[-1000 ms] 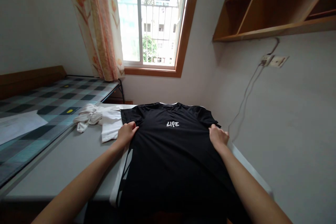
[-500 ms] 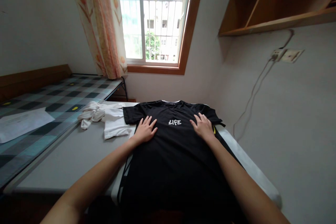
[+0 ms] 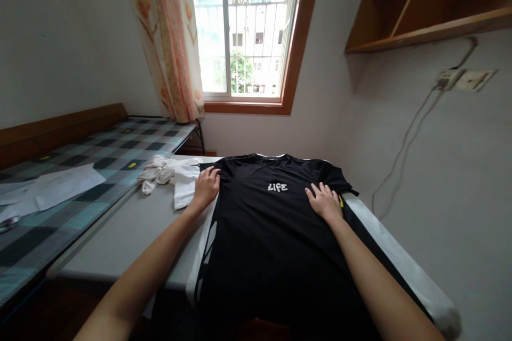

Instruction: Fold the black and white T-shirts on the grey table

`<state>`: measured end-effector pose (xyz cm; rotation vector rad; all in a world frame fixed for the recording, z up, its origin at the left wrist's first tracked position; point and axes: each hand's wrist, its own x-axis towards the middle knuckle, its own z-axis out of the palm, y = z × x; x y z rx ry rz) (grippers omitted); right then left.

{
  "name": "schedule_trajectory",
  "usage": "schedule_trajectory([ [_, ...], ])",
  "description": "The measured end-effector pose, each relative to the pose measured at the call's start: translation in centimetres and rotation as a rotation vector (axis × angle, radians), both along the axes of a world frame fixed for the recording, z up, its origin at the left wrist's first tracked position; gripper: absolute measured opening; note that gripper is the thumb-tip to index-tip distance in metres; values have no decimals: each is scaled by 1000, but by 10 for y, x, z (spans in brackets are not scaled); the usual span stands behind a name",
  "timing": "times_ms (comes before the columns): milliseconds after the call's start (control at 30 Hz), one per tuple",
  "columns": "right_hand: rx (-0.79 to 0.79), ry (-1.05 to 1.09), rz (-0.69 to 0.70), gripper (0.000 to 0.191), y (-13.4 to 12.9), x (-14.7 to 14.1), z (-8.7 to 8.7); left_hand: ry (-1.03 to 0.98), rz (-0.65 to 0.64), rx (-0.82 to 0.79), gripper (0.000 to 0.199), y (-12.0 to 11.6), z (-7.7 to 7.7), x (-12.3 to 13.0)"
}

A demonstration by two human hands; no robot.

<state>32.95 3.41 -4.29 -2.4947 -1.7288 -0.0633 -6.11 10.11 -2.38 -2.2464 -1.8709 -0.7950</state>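
Observation:
A black T-shirt with white lettering lies spread out on the table, its collar toward the window. My left hand rests over the sleeve on the left, fingers slightly bent and apart on the cloth; its thumb is hard to see. Beside the lettering, on the right of the chest, my right hand lies flat with its fingers spread. A yellow mark on the shirt shows just beyond that hand. The shirt's lower part is dark and hangs toward me.
Crumpled white cloth and a folded white piece lie left of the shirt on the grey-white table. A checked bed with papers stands farther left. A wall with a hanging cable borders the right side.
My left hand has moved left and a little up, from the shirt's chest to its sleeve. My right hand stays flat on the shirt. The view has turned slightly left.

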Motion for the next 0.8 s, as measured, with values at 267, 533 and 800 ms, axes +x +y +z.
schedule_trajectory([
  [267,34,-23,17,59,1,2,-4,109,302,-197,69,46,20,-135],
  [533,84,-6,-2,56,1,0,-4,158,275,-336,52,49,9,-162],
  [800,84,-10,10,56,0,2,-4,-420,609,-115,46,44,79,-151],
])
